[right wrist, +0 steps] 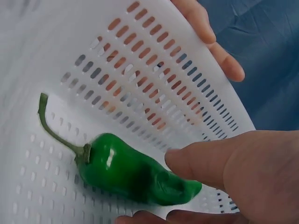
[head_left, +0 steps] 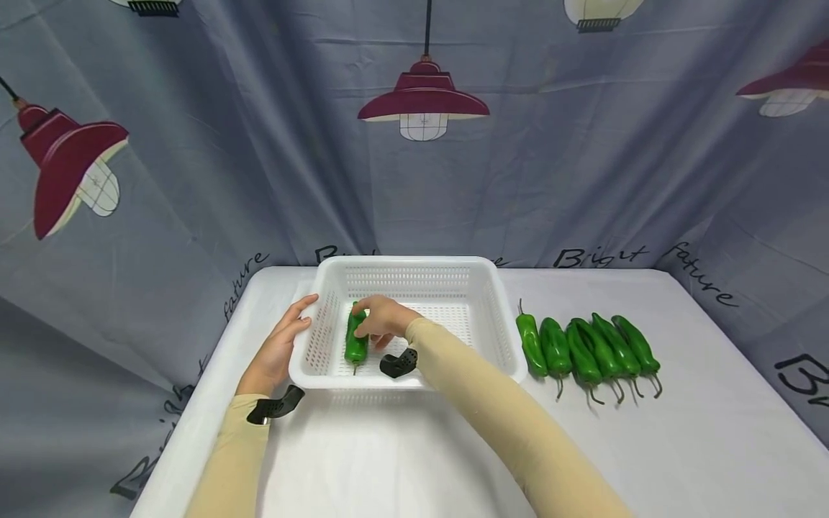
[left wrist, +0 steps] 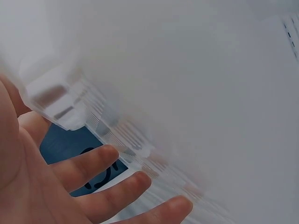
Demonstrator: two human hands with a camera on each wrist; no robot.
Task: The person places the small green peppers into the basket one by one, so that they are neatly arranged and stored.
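A long green pepper [head_left: 355, 345] lies in the left part of a white perforated plastic basket [head_left: 414, 383], its stem toward the front. My right hand [head_left: 386, 317] reaches into the basket and holds this pepper near its far, tapered end. In the right wrist view the thumb [right wrist: 201, 161] lies along one side of the pepper [right wrist: 126, 172], and the other fingers show at its opposite side. My left hand [head_left: 275, 356] is at the outside of the basket's left wall, with fingers extended and fingertips right at the rim.
Several more green peppers [head_left: 599, 349] lie in a row on the white table [head_left: 699, 432], right of the basket. A grey-blue curtain [head_left: 272, 144] printed with lamps hangs behind and at the sides. Black wrist mounts [head_left: 275, 406] sit on both arms.
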